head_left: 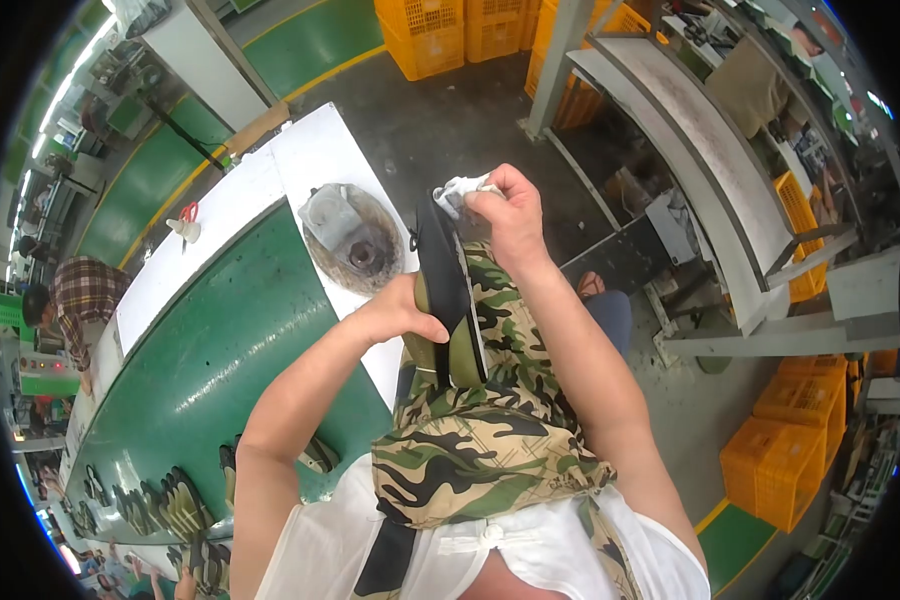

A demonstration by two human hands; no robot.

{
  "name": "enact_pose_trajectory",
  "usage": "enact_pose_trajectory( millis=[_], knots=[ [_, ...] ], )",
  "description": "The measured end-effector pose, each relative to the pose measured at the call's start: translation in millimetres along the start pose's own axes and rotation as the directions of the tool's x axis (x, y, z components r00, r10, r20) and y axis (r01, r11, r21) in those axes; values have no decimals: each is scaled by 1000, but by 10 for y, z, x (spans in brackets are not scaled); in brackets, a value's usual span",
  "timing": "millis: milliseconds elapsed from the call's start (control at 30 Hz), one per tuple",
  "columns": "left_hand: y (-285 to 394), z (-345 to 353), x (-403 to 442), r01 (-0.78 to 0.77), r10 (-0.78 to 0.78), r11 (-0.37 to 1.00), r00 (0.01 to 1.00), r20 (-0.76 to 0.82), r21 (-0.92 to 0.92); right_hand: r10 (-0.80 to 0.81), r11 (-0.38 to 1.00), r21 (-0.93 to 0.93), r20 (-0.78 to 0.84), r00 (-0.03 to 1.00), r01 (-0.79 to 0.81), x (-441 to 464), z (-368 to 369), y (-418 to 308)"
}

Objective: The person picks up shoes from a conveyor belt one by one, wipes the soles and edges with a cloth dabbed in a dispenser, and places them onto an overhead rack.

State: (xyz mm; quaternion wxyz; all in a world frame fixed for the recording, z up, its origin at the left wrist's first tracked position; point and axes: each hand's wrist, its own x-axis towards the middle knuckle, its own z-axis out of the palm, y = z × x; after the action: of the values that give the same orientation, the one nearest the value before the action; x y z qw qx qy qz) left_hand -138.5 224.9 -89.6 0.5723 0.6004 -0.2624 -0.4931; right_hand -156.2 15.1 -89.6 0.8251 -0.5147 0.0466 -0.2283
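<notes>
In front of my camouflage apron [490, 450], a black and olive shoe [444, 268] is held up on its side, its light sole edge facing right. My left hand [402, 314] is closed around it, thumb lying across the dark upper. My right hand [511, 218] pinches a crumpled white cloth [454, 193] against the shoe's upper end. Left of the shoe, a stained, roundish grey container [317, 262] with a dark round item inside sits on a white board [320, 135].
A green conveyor belt [210, 350] curves along my left, with several shoes [175, 503] on it. A glue-like white bottle [184, 230] stands on its far edge. Orange crates [785, 440] and a metal rack [690, 160] are on the right. Another person [85, 300] works across the belt.
</notes>
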Motion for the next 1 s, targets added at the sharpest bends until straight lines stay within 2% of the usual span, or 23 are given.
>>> enact_pose_trajectory(
  millis=[100, 200, 400, 567, 667, 700, 833, 933, 967, 1000],
  knots=[
    [-39, -21, 35, 61, -57, 994, 998, 41, -91, 7, 1000, 21, 52, 999, -8, -49, -93, 45],
    [-90, -6, 51, 92, -88, 990, 995, 42, -105, 42, 999, -9, 80, 996, -41, -140, -204, 76],
    [-161, 30, 128, 75, -81, 947, 997, -4, -312, 138, 990, 26, 94, 986, -141, -483, -464, 330],
    [-251, -5, 191, -42, -43, 922, 977, -210, -384, 209, 977, -78, 122, 970, -201, -817, -764, 292],
    [-288, -50, 224, -70, -35, 936, 956, -290, -345, 268, 963, -36, 163, 949, -266, -988, -974, 147],
    [-251, -7, 234, -111, -15, 917, 950, -313, -382, 263, 965, -34, 176, 949, -261, -1026, -1090, 179],
    [-234, 25, 326, -163, 39, 920, 943, -331, -356, 311, 949, -38, -52, 949, -313, -1070, -1198, 209],
    [-204, 93, 394, -196, 99, 960, 906, -411, -201, 262, 938, -183, -189, 946, -296, -1033, -1248, 383],
    [-204, 129, 430, -202, 113, 968, 882, -457, -150, 301, 926, -175, -188, 935, -334, -1027, -1273, 390],
    [-200, 137, 479, -233, 194, 972, 861, -469, -25, 330, 863, -302, -270, 905, -405, -1006, -1208, 306]
  ],
)
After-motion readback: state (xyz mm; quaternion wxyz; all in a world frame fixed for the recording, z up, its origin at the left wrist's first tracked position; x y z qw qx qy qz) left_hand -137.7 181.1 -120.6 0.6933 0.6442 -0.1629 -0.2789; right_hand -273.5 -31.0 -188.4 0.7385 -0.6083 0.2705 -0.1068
